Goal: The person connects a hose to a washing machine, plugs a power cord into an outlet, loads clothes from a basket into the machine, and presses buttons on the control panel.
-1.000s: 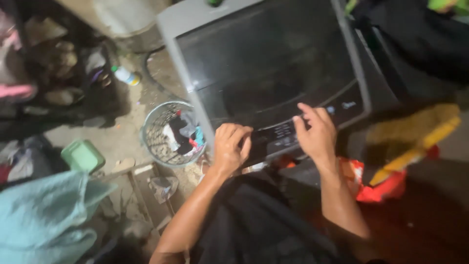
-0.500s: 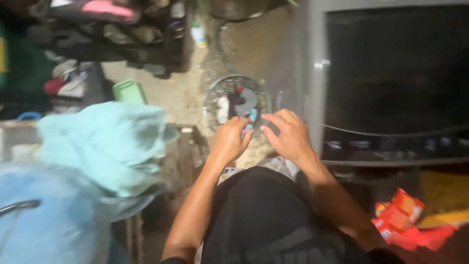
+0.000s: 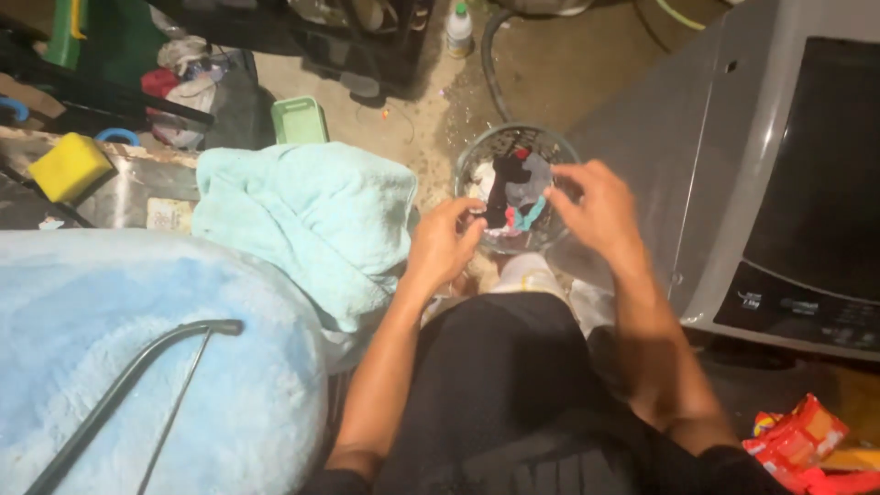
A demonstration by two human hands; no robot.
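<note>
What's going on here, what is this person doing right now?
A person stands over a small round basket of mixed clothes on a concrete floor, beside a grey washing machine. Both bare hands are out above the basket: the left hand near its front edge, the right hand at its right side, blurred. Whether either grips anything is unclear. A light green towel lies draped to the left, beside something covered in fluffy blue fabric.

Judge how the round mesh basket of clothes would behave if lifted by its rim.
The basket probably lifts lightly: its walls look like open mesh and it holds a few small garments. They look soft, so they would likely sag and shift if it tilts.
</note>
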